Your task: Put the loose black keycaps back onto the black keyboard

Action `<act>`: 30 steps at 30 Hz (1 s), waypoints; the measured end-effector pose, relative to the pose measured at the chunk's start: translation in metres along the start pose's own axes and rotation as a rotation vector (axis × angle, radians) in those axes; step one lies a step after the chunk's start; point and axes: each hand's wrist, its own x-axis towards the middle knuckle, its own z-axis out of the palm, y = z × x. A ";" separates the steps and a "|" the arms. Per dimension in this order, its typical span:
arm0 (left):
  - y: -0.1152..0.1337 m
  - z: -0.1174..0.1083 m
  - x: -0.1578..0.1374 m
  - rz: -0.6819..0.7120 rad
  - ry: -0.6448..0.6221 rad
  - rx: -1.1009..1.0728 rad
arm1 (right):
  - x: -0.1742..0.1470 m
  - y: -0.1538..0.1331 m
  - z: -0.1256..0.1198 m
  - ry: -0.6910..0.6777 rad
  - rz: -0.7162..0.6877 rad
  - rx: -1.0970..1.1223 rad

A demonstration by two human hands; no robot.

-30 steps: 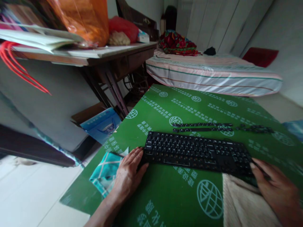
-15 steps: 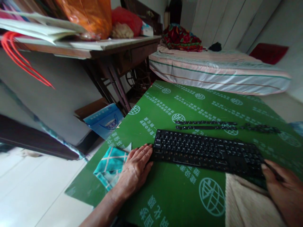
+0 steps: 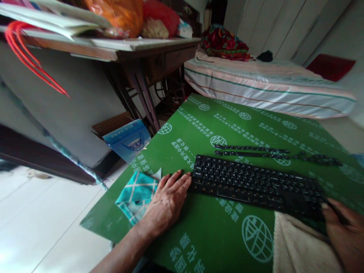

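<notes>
A black keyboard lies at a slight slant on the green tabletop. Its lowest row shows bare spots where keycaps are off. My left hand rests flat with fingers stretched, its tips at the keyboard's left end, beside a teal checked cloth. At the opposite end, my right hand is closed around the keyboard's right edge, thumb on top; its other fingers are partly hidden. Beyond the keyboard lie two strips of black keycaps and a loose pile of keycaps.
A beige cloth lies at the near right, under my right hand. A wooden desk with bags and papers stands at the left, a blue paper bag below it. Behind the table is a bed.
The keyboard has slid slightly to the right on the table, with both hands moving along. My view has also shifted a little. The keycap strips lie as before.
</notes>
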 end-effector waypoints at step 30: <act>-0.008 0.012 -0.002 0.022 0.204 -0.099 | 0.037 -0.025 -0.009 0.139 -0.329 -0.061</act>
